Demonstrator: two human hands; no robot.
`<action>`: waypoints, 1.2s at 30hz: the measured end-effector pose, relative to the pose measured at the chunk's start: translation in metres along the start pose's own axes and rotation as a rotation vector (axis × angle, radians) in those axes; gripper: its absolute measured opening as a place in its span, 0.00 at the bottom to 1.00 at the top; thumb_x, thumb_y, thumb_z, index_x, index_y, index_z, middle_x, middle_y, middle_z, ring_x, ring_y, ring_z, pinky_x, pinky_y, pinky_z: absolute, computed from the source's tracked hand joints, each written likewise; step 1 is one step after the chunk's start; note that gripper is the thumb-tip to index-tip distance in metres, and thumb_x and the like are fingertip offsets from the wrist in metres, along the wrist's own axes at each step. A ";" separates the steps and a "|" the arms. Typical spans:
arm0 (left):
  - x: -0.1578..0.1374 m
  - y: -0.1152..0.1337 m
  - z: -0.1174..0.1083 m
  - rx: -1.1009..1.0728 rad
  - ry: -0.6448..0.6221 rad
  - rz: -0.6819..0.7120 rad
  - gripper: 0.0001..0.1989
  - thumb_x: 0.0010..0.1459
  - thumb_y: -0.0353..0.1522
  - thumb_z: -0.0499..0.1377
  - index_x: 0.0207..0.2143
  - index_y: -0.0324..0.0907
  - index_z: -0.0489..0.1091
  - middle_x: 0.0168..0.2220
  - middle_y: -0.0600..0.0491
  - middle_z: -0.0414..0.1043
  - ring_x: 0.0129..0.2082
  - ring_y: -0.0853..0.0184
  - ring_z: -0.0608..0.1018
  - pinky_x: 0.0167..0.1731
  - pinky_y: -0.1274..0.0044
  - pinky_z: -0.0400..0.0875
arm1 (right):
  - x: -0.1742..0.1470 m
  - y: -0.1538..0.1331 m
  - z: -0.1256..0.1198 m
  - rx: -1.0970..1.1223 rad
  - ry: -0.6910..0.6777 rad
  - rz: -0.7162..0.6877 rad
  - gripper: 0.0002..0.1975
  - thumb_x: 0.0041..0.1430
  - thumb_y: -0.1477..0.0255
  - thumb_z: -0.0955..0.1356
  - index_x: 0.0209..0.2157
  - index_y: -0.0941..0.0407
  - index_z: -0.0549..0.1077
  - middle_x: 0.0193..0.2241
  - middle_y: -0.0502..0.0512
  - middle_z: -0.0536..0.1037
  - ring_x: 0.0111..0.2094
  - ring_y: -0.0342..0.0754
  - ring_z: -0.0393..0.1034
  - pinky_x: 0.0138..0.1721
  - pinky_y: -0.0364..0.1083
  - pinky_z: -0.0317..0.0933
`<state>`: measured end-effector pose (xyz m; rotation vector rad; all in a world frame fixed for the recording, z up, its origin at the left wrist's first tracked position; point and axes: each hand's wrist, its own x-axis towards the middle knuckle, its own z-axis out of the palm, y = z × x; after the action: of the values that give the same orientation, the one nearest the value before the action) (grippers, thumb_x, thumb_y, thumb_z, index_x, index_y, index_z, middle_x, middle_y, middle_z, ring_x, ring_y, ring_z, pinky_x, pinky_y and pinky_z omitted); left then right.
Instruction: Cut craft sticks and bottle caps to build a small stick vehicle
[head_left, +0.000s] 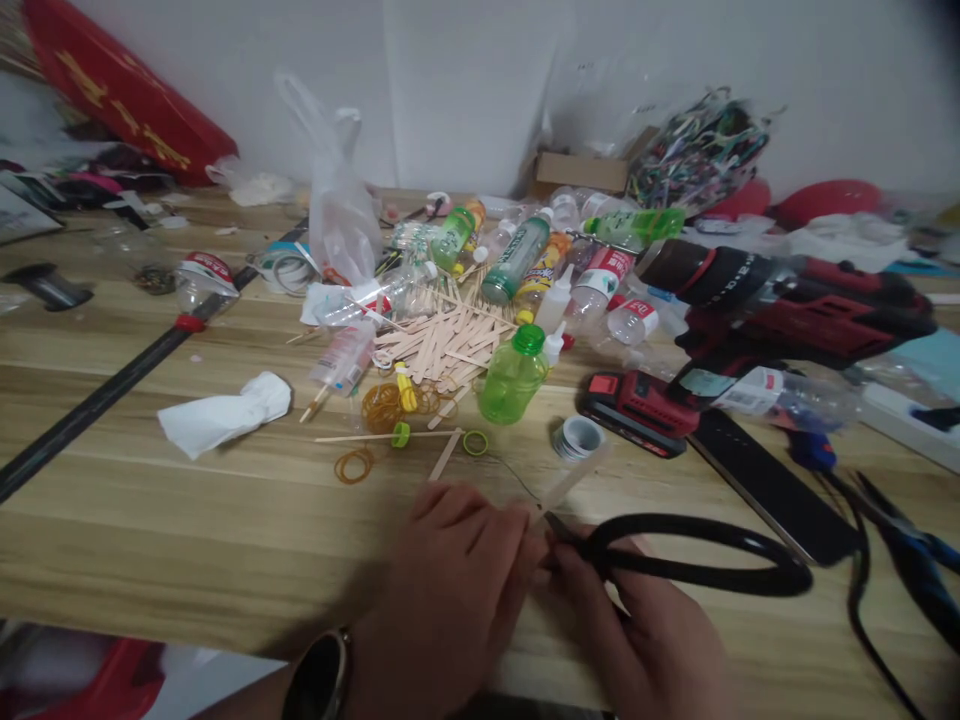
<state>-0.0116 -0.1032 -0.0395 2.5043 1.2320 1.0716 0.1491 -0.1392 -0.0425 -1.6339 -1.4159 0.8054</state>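
My left hand [457, 560], with a dark watch [319, 675] on its wrist, is closed around a flat wooden craft stick [571, 480]. The stick's far end points up and to the right. My right hand [637, 625] grips a pair of scissors [679, 522] close to the blades, and a large black handle loop sticks out to the right. The blade touches or nearly touches the stick beside my left fingers; exact contact is blurred. Just beyond the hands are a thin wire [514, 475], a green ring [475, 443] and a grey spool [577, 438].
A red cordless drill [795, 310] stands at right, near a black phone [772, 485] and pliers [911, 560]. Ahead lie piled craft sticks [457, 340], a green bottle [517, 380], rubber bands [382, 407] and several plastic bottles. A dark rod [112, 390] crosses the left side.
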 end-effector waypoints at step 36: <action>0.048 -0.050 -0.009 -1.260 -1.056 -0.530 0.13 0.53 0.40 0.67 0.25 0.39 0.74 0.25 0.58 0.69 0.26 0.73 0.65 0.27 0.80 0.57 | 0.041 0.019 -0.043 0.465 -1.151 0.390 0.29 0.58 0.45 0.70 0.29 0.58 0.65 0.18 0.50 0.71 0.13 0.34 0.56 0.14 0.33 0.50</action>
<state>-0.0294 -0.0364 -0.0284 1.2308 0.4922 0.1166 0.2022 -0.1069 -0.0375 -1.0561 -1.4065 2.3474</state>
